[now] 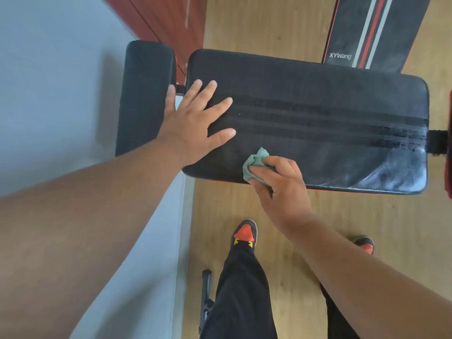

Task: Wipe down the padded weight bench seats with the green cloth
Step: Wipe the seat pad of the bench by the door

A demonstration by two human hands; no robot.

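A black padded bench seat (318,113) lies across the middle of the view, with dark stripes along its length and a pale dusty sheen at its right end. My left hand (193,123) rests flat on the seat's left end, fingers spread, holding nothing. My right hand (278,184) grips a bunched green cloth (256,162) and presses it on the seat's near edge, left of centre. A smaller black pad (144,96) sits just left of the seat.
A second black bench pad (371,28) with red and white stripes lies at the top right on the wooden floor. A grey wall (53,81) runs along the left. My legs and shoes (244,234) stand close to the bench's near side.
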